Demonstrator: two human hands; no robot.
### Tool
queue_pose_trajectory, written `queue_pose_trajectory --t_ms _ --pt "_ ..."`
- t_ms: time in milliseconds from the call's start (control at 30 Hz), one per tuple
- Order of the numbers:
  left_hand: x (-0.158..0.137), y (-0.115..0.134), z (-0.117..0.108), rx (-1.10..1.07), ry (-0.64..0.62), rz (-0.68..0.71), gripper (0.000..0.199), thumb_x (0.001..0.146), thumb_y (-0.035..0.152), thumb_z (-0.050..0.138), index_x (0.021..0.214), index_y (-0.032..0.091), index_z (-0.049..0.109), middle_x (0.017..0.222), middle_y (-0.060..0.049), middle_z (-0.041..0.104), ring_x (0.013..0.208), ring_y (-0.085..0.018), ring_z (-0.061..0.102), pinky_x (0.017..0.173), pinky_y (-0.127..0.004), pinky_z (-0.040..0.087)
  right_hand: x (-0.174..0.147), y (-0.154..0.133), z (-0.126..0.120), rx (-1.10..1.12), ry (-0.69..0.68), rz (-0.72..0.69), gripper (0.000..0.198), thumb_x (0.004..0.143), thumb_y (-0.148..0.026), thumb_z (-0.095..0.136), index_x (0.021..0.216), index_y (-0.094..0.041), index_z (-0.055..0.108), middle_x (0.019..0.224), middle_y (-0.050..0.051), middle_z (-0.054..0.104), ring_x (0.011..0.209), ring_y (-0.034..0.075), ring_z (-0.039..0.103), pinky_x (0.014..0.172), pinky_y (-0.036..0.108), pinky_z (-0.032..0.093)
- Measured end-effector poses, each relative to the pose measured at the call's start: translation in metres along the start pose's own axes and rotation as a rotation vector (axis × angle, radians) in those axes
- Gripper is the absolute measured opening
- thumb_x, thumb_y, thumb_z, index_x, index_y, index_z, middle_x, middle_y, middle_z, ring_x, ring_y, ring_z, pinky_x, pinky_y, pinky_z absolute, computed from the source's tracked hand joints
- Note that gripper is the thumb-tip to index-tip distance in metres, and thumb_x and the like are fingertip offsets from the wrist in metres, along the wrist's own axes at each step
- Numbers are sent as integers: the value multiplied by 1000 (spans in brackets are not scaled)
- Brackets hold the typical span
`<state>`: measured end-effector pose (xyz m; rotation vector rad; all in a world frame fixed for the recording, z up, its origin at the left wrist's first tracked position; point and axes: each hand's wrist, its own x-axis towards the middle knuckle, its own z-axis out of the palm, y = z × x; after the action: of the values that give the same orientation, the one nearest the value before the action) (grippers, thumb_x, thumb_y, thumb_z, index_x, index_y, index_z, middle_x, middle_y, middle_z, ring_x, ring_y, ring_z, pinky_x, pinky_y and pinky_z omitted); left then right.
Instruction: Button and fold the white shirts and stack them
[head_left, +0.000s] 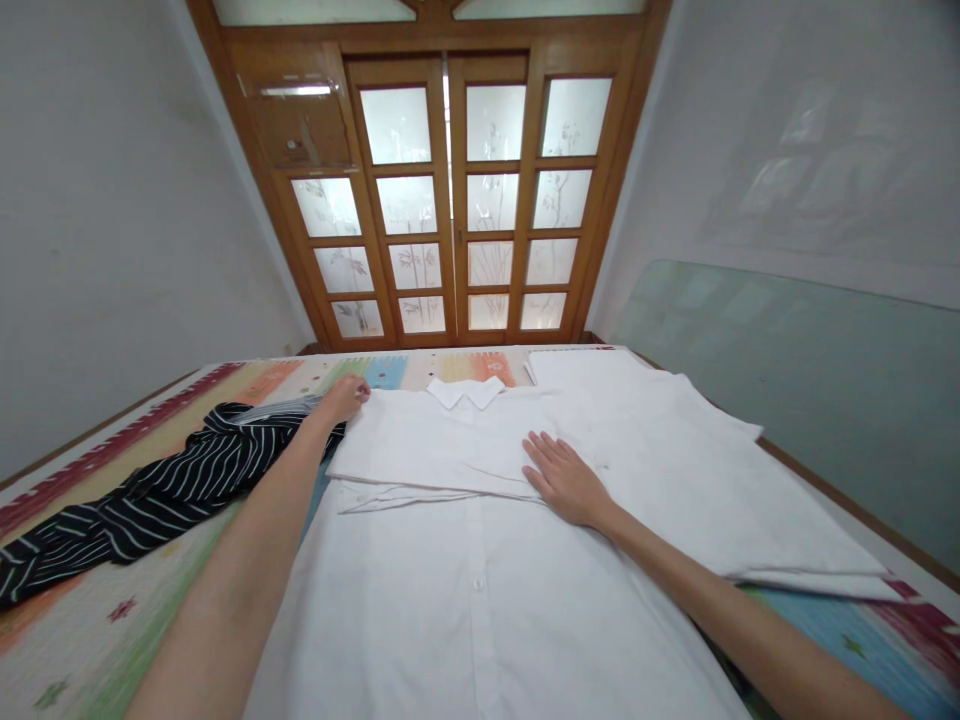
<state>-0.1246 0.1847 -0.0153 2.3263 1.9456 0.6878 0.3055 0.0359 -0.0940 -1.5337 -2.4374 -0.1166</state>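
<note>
A white button-up shirt [420, 590] lies spread front up before me, its collar at the far end. Its sleeves look folded across the chest in layers. My left hand [346, 398] is closed at the far left shoulder corner, fingers curled onto the cloth; the fingertips are partly hidden. My right hand [564, 478] rests flat on the folded part, right of the button line, fingers stretched out. More white cloth [675, 470] lies to the right, touching or overlapping the shirt.
A black garment with white stripes [187, 480] lies crumpled on the left. Beneath everything is a colourful patterned cover [82, 650]. A pale glass panel [795, 400] leans along the right wall. Wooden doors with glass panes [454, 200] stand at the far end.
</note>
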Motion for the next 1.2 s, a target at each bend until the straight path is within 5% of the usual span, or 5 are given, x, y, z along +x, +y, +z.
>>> queue_pose_trajectory --t_ms 200,400,600,867,1200 --pt "-30 -1 -4 -28 171 -122 26 79 37 55 92 17 64 87 -7 65 81 -23 61 83 -34 47 1 -1 -2 6 -32 16 60 100 -46 23 145 -12 42 153 15 34 143 27 27 115 46 22" --pt "-61 -4 -12 -97 -77 -274 35 69 56 63 61 22 62 56 -3 62 64 -24 61 65 -31 45 1 -1 0 -1 -19 9 60 100 -45 24 145 -10 42 152 15 35 143 28 29 114 47 25" --pt "-80 0 -5 -302 -98 -408 34 55 51 74 55 19 63 50 0 59 58 -19 57 55 -28 39 2 -1 -1 -30 -29 8 59 100 -43 23 144 -10 43 152 15 37 142 28 31 114 47 25" --pt "-91 11 1 -417 115 -668 21 56 32 79 65 17 67 66 -4 69 72 -22 66 64 -27 47 3 -3 -3 -55 -72 18 62 100 -45 19 146 -10 40 154 15 33 143 28 28 114 46 23" --pt "-98 42 16 200 219 -235 41 80 19 53 120 10 58 124 -18 59 116 -30 55 102 -41 41 5 -3 -5 -72 -102 25 62 100 -45 19 148 -11 38 155 14 31 143 28 28 114 46 23"
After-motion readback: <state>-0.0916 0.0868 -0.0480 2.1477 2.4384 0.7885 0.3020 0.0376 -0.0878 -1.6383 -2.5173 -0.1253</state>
